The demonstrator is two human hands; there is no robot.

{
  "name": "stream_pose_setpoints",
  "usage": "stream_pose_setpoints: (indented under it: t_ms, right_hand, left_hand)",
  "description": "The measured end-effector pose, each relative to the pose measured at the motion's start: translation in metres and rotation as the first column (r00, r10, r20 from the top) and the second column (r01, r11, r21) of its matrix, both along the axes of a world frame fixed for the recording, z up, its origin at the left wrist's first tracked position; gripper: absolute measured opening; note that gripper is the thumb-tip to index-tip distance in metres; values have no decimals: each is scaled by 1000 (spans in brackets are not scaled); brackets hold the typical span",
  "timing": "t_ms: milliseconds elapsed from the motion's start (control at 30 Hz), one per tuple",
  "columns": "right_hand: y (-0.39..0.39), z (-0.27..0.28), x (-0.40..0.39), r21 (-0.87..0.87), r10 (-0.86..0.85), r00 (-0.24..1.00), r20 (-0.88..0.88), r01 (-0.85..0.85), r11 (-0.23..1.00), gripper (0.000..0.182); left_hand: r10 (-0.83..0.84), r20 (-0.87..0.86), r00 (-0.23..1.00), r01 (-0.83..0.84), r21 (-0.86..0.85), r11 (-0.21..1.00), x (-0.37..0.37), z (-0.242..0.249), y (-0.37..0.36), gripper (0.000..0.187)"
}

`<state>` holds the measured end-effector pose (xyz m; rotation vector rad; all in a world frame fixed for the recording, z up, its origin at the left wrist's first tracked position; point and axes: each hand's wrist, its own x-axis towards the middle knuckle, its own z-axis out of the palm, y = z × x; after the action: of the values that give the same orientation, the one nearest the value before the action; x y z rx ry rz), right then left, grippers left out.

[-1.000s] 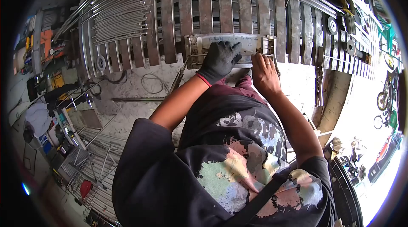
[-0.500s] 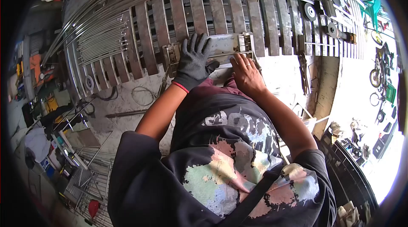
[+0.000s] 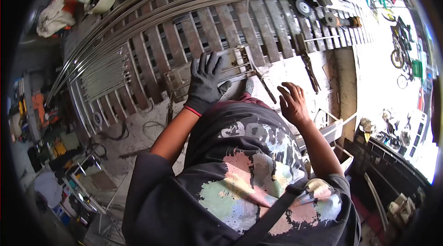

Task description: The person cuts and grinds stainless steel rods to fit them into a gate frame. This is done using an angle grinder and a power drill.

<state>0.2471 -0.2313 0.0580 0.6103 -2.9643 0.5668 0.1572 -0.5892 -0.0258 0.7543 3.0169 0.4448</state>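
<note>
My left hand (image 3: 206,81), in a dark grey glove with a red cuff edge, lies with fingers spread over a flat metal jig (image 3: 227,57) at the bench's near edge. It covers the middle of the jig; whether it presses down is not plain. Thin rods (image 3: 237,68) run across the jig's right part, by small metal blocks. My bare right hand (image 3: 293,103) hangs in the air to the right of the jig, its fingers apart and slightly bent, holding nothing. A narrow metal bar (image 3: 264,84) slants down from the jig's right end.
The slatted metal bench (image 3: 214,31) carries long rods (image 3: 184,4) and a bundle of short rods (image 3: 105,75). An angle grinder (image 3: 341,21) and a disc (image 3: 303,8) lie at the right. Right of my body stands a box-like frame (image 3: 330,130). Motorcycles (image 3: 400,50) stand outside.
My right hand has left the jig and moved right and down, away from the bench. My left hand stays over the jig. The view has shifted and turned somewhat.
</note>
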Motion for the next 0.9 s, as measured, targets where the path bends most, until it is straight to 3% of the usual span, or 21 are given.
stream_pose_setpoints:
  t_ms: [333,400,533,600,667,767,833,900]
  right_hand:
    - [20,37,81,75,-356,934,-22,357,931,37]
    - [18,55,87,-16,-450,892,-49,450,893,30]
    - [10,125,79,-280,-532,835,139,549,788,19]
    - [5,180,73,-456,-424,873,242,488,744,20]
    - [5,239,66,-666,-159,970,185,243,706,26]
    - [7,290,65,-896,203,979,-22,-110,430,19]
    - [26,309,61,-857,382,903,-198,-348,380,17]
    - [42,311,58,-760,350,858,-376,-502,414,19]
  left_hand:
    - [-208,-63,976,210,29,977,-17,-7,47,100]
    - [-266,-93,960,270,37,962,-19,-10,52,100]
    - [-394,-198,898,432,222,874,-27,-14,70,91]
    - [-432,-242,869,481,204,853,-23,1,83,82]
    - [-462,-247,852,507,163,847,-19,8,98,77]
    - [-456,-323,829,520,147,841,-6,14,122,72]
    - [-431,-336,838,494,131,859,4,22,140,70]
    - [-407,-307,860,458,114,882,17,26,156,70]
